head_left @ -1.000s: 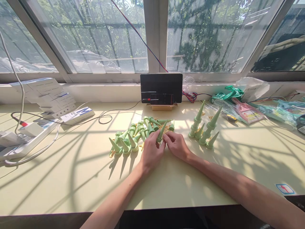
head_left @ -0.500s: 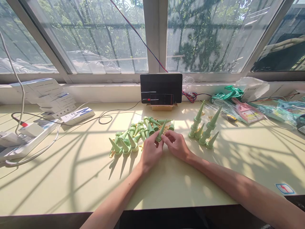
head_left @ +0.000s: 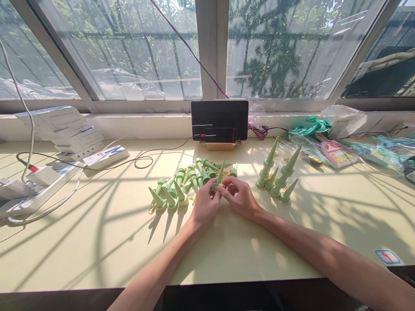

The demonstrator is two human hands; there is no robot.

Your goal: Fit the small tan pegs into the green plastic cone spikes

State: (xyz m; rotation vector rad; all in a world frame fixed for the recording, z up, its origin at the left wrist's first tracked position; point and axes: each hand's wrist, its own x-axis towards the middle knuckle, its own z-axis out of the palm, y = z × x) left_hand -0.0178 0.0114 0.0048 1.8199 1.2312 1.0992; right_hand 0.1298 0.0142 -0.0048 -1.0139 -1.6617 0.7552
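My left hand (head_left: 205,205) pinches the wide base of a green cone spike (head_left: 219,178), tip pointing up and away. My right hand (head_left: 239,198) has its fingers closed at the same base, touching a small yellow piece there. Behind and left of my hands lies a heap of green cone spikes (head_left: 181,183) mixed with small yellow parts. To the right, several stacked spikes (head_left: 279,175) stand upright on the pale yellow table (head_left: 97,242).
A dark tablet (head_left: 219,116) with a phone (head_left: 220,134) on a stand sits at the window sill. White boxes (head_left: 69,131), a power strip (head_left: 35,188) and cables (head_left: 139,162) fill the left. Plastic bags and tools (head_left: 333,151) clutter the right.
Both hands have shifted slightly away from me with the spike; the spike is tilted a bit more upright. The rest is unchanged.
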